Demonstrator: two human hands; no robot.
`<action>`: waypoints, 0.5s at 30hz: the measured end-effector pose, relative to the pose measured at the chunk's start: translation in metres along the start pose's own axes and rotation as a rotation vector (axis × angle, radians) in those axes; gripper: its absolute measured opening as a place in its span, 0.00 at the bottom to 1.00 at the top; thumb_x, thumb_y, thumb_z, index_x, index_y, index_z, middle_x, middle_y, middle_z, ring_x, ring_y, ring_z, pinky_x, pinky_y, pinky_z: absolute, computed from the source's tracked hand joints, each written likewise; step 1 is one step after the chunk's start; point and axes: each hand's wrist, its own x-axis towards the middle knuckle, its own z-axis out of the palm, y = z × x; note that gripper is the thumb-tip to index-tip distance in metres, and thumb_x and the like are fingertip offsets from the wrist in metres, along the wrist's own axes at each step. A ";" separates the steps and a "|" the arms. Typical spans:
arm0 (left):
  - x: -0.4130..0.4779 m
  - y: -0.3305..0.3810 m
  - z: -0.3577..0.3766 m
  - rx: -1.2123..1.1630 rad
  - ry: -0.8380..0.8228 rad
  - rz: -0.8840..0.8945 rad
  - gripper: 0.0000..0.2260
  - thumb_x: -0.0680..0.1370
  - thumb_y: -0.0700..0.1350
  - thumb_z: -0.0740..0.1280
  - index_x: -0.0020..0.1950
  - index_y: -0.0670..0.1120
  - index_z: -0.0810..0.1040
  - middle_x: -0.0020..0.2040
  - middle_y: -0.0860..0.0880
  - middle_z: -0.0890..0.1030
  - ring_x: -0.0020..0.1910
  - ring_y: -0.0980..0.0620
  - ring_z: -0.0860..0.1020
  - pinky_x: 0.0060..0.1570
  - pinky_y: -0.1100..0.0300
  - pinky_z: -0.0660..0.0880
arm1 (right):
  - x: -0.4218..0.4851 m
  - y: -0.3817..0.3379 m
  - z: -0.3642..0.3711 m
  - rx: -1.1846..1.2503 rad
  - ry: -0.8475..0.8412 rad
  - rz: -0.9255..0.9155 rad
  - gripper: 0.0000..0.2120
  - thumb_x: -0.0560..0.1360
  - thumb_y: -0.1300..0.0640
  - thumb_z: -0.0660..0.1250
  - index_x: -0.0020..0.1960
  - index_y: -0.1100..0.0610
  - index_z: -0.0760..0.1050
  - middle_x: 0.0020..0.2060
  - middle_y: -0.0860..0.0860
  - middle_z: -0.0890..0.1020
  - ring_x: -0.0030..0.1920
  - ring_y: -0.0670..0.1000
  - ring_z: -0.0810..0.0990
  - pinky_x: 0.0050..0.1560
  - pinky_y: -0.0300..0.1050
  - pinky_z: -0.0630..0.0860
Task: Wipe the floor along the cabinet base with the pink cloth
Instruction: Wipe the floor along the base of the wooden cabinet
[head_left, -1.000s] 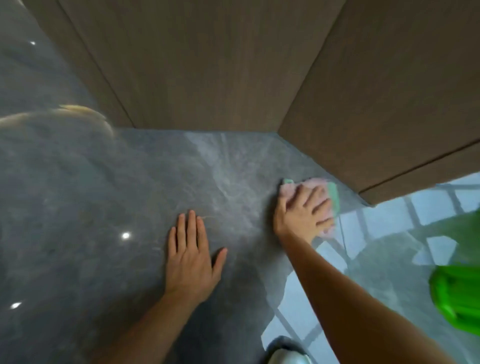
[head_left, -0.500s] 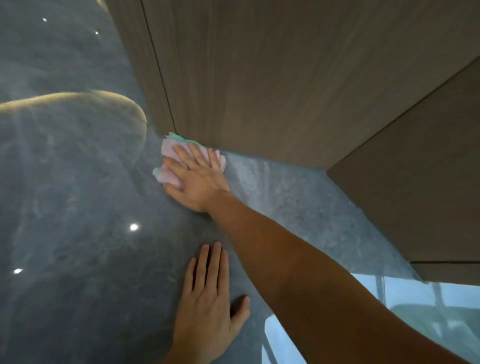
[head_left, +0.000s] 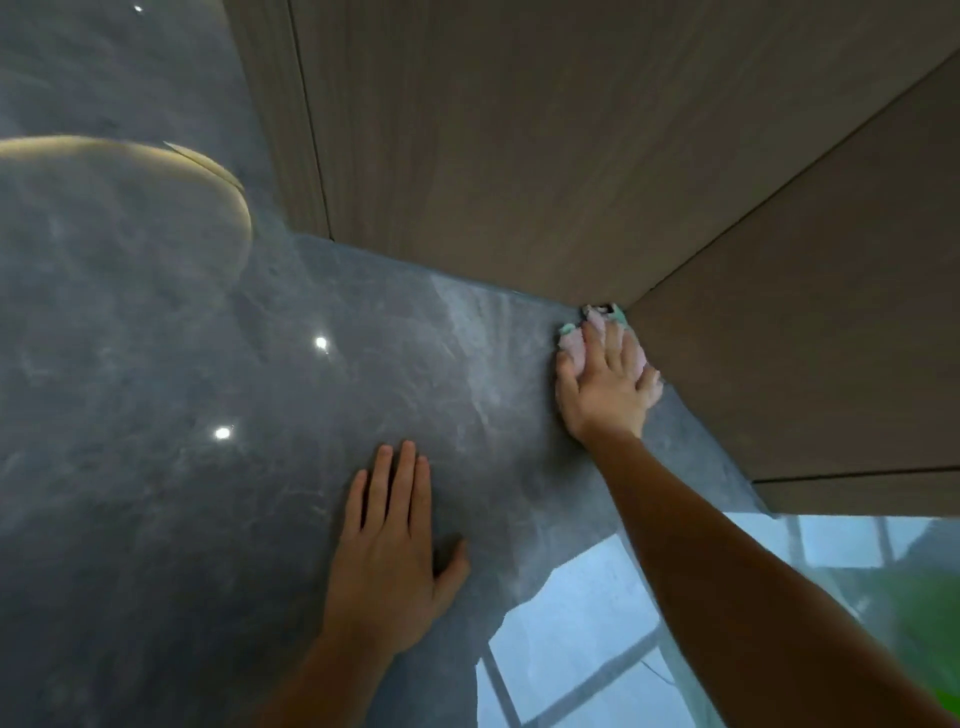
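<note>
Flat and straight-fingered, the right grip (head_left: 605, 384) presses the pink cloth (head_left: 572, 342), which peeks out just ahead of it against the cabinet (head_left: 519, 156); the left grip (head_left: 387, 561) lies flat.

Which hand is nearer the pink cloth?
Right. The right hand presses the pink cloth into the cabinet corner; the left hand lies flat on the floor, apart.

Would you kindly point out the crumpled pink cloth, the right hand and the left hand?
crumpled pink cloth (head_left: 571, 343), head view, edge beside fingers
right hand (head_left: 605, 388), head view, back
left hand (head_left: 387, 553), head view, back
</note>
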 end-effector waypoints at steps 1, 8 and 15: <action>0.000 0.001 0.000 0.007 0.000 -0.001 0.40 0.75 0.65 0.56 0.78 0.38 0.60 0.80 0.39 0.59 0.80 0.38 0.56 0.77 0.41 0.56 | -0.001 -0.021 0.002 0.041 0.015 0.126 0.29 0.80 0.40 0.48 0.79 0.46 0.51 0.81 0.50 0.50 0.80 0.55 0.46 0.75 0.67 0.42; 0.000 0.001 0.003 0.055 0.015 -0.002 0.40 0.77 0.66 0.51 0.77 0.37 0.60 0.78 0.37 0.63 0.78 0.37 0.60 0.77 0.42 0.56 | -0.029 -0.120 0.016 0.057 -0.065 -0.257 0.29 0.80 0.41 0.50 0.79 0.46 0.54 0.81 0.50 0.50 0.80 0.59 0.45 0.74 0.71 0.40; -0.002 -0.001 0.001 0.128 0.042 0.029 0.41 0.76 0.66 0.54 0.79 0.37 0.56 0.80 0.38 0.59 0.80 0.37 0.56 0.77 0.41 0.54 | -0.014 0.043 -0.013 -0.152 -0.146 -0.280 0.31 0.79 0.35 0.44 0.80 0.43 0.44 0.81 0.50 0.46 0.80 0.59 0.44 0.77 0.65 0.46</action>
